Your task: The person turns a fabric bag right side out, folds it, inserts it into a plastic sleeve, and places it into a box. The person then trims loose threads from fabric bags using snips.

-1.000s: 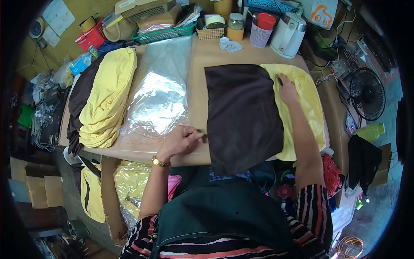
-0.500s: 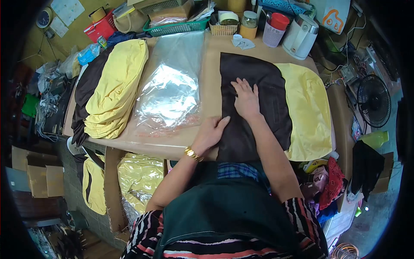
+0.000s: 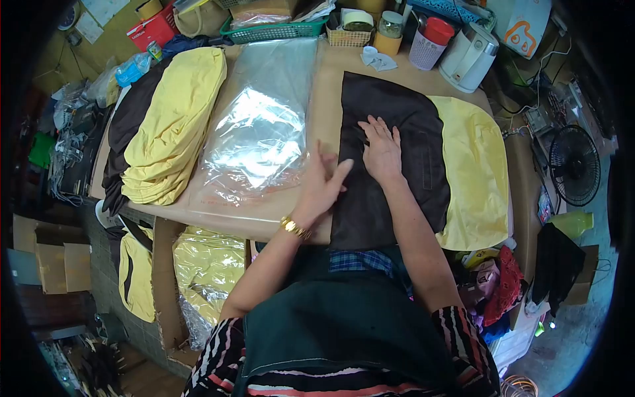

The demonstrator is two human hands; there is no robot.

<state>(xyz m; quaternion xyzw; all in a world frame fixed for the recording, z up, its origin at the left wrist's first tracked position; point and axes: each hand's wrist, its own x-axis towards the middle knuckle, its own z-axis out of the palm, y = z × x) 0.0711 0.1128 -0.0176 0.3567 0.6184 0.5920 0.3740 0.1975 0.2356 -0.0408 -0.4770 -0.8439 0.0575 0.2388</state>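
Note:
A folded piece of cloth lies on the table, its dark brown part (image 3: 370, 212) on the left and its yellow part (image 3: 477, 172) on the right. My right hand (image 3: 383, 153) rests on the brown part with fingers stretched out. Just off the brown cloth's left edge is my left hand (image 3: 322, 188), thumb and fingers apart, holding nothing; its fingertips are slightly blurred. Left of that hand lie flat clear plastic bags (image 3: 264, 126), shiny with glare. Farther left is a pile of similar yellow and dark cloth pieces (image 3: 175, 126).
Along the back of the table stand a green basket (image 3: 278, 31), a jar (image 3: 390, 25), a lilac cup (image 3: 423, 54) and a white kettle (image 3: 468, 59). Below the front edge, an open carton (image 3: 165, 284) holds plastic-wrapped yellow cloth (image 3: 210, 261). A black fan (image 3: 574, 165) stands right.
My left hand has come away from the brown cloth's edge and spread its fingers. My right hand stays flat on the cloth. The whole view has shifted slightly.

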